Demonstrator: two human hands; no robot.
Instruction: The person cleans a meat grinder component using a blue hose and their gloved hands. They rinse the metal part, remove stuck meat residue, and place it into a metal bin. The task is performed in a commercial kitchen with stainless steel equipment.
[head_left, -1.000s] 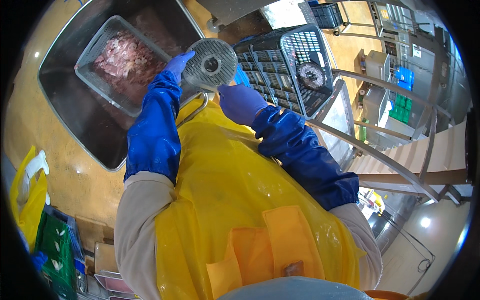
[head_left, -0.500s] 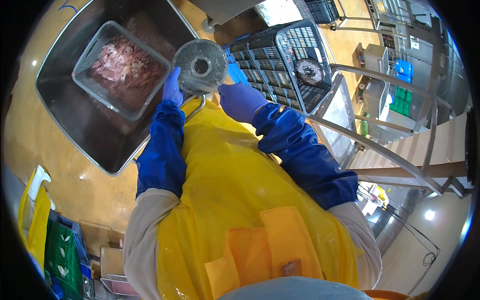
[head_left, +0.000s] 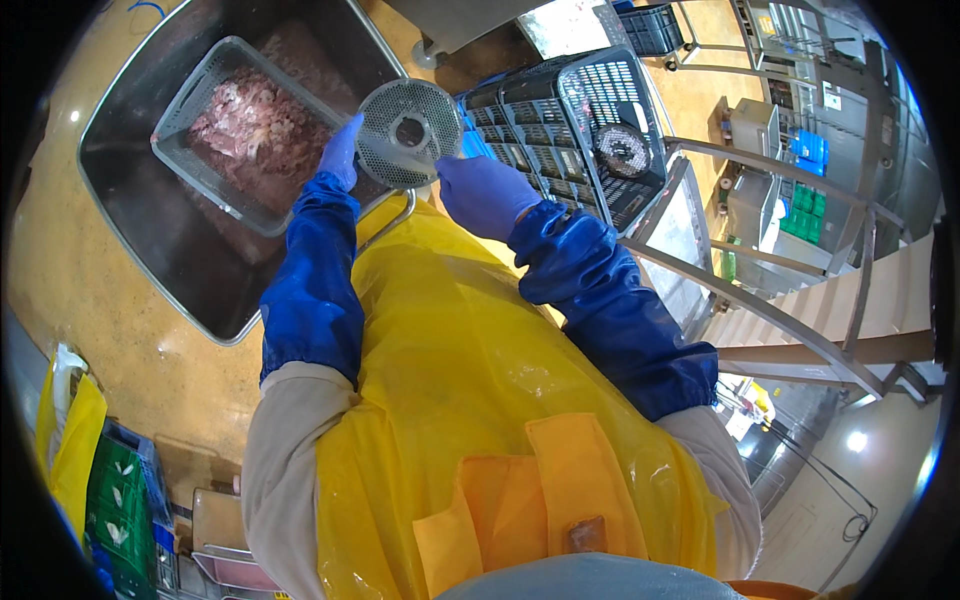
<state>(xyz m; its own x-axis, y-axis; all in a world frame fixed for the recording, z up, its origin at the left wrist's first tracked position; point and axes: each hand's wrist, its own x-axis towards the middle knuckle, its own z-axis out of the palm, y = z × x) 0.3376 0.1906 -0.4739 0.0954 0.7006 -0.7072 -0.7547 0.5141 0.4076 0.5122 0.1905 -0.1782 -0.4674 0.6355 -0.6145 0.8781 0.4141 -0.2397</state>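
Note:
A round perforated metal grinder plate (head_left: 385, 110) with a hole at its centre is held up in front of me. My left hand (head_left: 342, 158), in a purple glove, grips its left rim. My right hand (head_left: 487, 197), gloved the same, is closed at the plate's lower right edge. From its fingers a thin, pale, blade-like strip (head_left: 408, 160) seems to lie across the lower part of the plate; blur hides its exact kind. Left of the plate, a grey perforated basket (head_left: 190, 190) holding pink minced meat (head_left: 258, 122) sits inside a deep metal tub (head_left: 125, 215).
At the right, a dark plastic crate (head_left: 612, 85) holds another round perforated plate (head_left: 622, 150). Metal frame rails (head_left: 760, 290) run along my right side. A green crate (head_left: 118, 500) stands at the lower left, beside yellow sheeting (head_left: 75, 440).
The plate and my left hand have shifted slightly right relative to the view. A pale strip now shows across the plate's lower part, at my right fingers.

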